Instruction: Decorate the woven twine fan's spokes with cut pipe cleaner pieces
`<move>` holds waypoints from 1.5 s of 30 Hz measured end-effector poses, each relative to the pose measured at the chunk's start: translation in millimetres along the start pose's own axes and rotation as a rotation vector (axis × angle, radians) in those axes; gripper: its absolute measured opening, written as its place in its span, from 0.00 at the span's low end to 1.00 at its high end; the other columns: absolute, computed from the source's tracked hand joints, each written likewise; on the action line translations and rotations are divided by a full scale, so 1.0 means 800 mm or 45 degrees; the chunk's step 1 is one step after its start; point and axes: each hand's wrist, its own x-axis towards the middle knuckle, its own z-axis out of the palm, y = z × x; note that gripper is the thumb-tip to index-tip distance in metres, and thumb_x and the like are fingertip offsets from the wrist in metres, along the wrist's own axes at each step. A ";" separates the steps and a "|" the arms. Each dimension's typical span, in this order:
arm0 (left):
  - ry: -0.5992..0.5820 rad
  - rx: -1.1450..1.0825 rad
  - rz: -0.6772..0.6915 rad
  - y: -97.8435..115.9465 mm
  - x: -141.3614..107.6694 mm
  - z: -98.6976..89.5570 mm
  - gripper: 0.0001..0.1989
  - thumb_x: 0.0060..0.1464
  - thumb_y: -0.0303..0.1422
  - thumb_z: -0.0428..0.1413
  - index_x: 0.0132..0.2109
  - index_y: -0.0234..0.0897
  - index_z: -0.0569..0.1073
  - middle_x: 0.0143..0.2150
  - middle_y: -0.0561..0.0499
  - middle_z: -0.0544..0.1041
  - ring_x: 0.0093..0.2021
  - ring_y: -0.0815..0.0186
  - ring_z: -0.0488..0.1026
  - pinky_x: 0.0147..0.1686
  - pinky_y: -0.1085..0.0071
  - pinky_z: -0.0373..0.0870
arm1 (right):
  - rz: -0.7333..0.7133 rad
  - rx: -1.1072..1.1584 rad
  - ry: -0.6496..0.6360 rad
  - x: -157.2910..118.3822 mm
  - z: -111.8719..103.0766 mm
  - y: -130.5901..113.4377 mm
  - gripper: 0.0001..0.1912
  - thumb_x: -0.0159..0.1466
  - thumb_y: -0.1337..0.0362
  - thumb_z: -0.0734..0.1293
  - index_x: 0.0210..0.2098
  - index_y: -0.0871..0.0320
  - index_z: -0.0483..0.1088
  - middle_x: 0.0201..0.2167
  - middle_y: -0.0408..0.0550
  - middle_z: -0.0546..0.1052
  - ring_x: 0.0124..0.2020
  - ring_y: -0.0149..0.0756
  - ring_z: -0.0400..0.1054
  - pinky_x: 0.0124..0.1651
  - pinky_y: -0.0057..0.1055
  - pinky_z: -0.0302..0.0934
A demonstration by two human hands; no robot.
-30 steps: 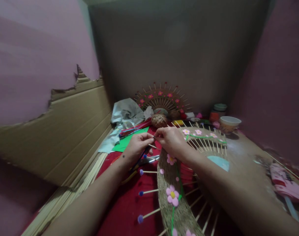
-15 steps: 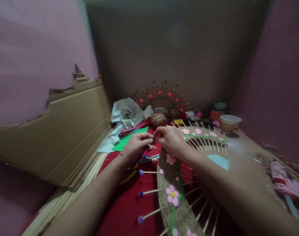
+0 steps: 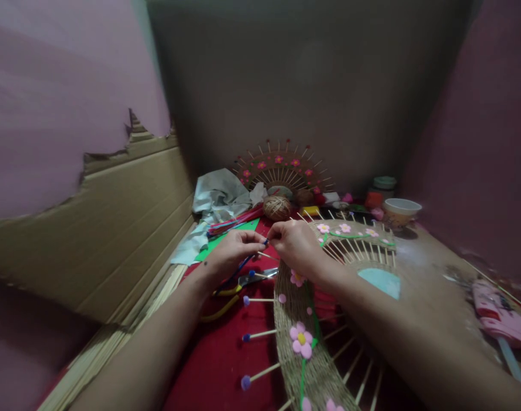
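The bare, tapering left forearm enters from 7 o'clock, its long axis directed toward 1 o'clock. A small, round, dark mark is located near the left wrist. The bare left hand extends its fingers toward 3 o'clock, thumb and index finger drawn together in a pinch. The bare, tapering right forearm enters from 4 o'clock, directed toward 10 o'clock. The bare right hand presents its back; its fingers curl toward 9 o'clock, fingertips just beside those opposite.
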 end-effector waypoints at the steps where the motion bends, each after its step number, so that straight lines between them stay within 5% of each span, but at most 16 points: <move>1: -0.014 0.024 -0.005 0.002 -0.001 -0.002 0.08 0.40 0.30 0.62 0.31 0.31 0.75 0.24 0.54 0.72 0.23 0.74 0.66 0.28 0.75 0.62 | -0.003 -0.018 -0.005 0.000 0.001 0.000 0.10 0.55 0.68 0.64 0.30 0.55 0.78 0.27 0.47 0.80 0.29 0.34 0.71 0.32 0.27 0.55; 8: -0.112 0.395 0.085 0.021 -0.007 -0.008 0.05 0.43 0.30 0.58 0.28 0.31 0.71 0.26 0.54 0.70 0.26 0.72 0.65 0.28 0.75 0.60 | -0.017 -0.159 -0.031 -0.003 0.005 -0.001 0.11 0.56 0.67 0.63 0.31 0.55 0.78 0.29 0.49 0.80 0.31 0.37 0.72 0.30 0.29 0.53; 14: -0.088 0.933 0.592 0.023 -0.011 -0.012 0.05 0.51 0.27 0.51 0.29 0.33 0.70 0.34 0.49 0.69 0.34 0.69 0.66 0.35 0.73 0.63 | -0.013 -0.149 -0.048 -0.004 0.004 -0.004 0.13 0.55 0.70 0.63 0.32 0.54 0.78 0.29 0.49 0.81 0.32 0.37 0.73 0.31 0.28 0.55; 21: 0.005 1.114 0.931 0.013 -0.010 -0.007 0.08 0.57 0.25 0.47 0.33 0.33 0.70 0.37 0.47 0.67 0.37 0.68 0.65 0.37 0.72 0.63 | -0.028 -0.164 -0.074 -0.005 0.005 -0.005 0.13 0.56 0.69 0.62 0.32 0.55 0.78 0.30 0.50 0.81 0.32 0.39 0.73 0.31 0.29 0.55; 24: 0.121 0.902 0.806 0.011 -0.006 -0.004 0.06 0.54 0.27 0.51 0.31 0.34 0.71 0.34 0.49 0.68 0.34 0.69 0.65 0.36 0.72 0.63 | -0.029 -0.153 -0.079 -0.005 0.004 -0.006 0.13 0.56 0.70 0.62 0.32 0.55 0.78 0.30 0.50 0.81 0.32 0.38 0.73 0.31 0.29 0.55; 28: 0.123 0.299 0.234 0.003 0.000 -0.001 0.06 0.47 0.33 0.57 0.29 0.33 0.71 0.22 0.54 0.68 0.22 0.72 0.64 0.25 0.75 0.62 | -0.034 -0.110 -0.052 -0.005 0.001 -0.006 0.12 0.56 0.69 0.62 0.32 0.56 0.78 0.29 0.49 0.80 0.32 0.37 0.73 0.32 0.28 0.56; 30: 0.079 0.184 0.085 -0.003 0.002 0.001 0.08 0.46 0.35 0.57 0.30 0.33 0.70 0.19 0.55 0.67 0.18 0.73 0.63 0.19 0.76 0.59 | -0.032 -0.098 -0.045 -0.005 0.000 -0.006 0.11 0.57 0.69 0.62 0.32 0.56 0.78 0.29 0.49 0.80 0.31 0.37 0.73 0.33 0.28 0.57; 38: 0.046 0.138 -0.004 -0.004 0.000 0.003 0.09 0.42 0.34 0.59 0.29 0.32 0.71 0.16 0.56 0.68 0.14 0.75 0.60 0.15 0.79 0.53 | -0.029 -0.162 -0.027 -0.005 0.001 -0.005 0.09 0.58 0.64 0.64 0.31 0.57 0.77 0.30 0.51 0.80 0.32 0.39 0.73 0.32 0.29 0.57; 45: -0.173 0.583 0.029 0.028 -0.013 -0.014 0.07 0.44 0.33 0.57 0.29 0.32 0.74 0.18 0.57 0.67 0.18 0.74 0.61 0.19 0.78 0.56 | -0.037 -0.231 -0.088 -0.005 0.002 -0.005 0.10 0.58 0.66 0.63 0.33 0.56 0.78 0.32 0.51 0.81 0.35 0.40 0.74 0.34 0.29 0.59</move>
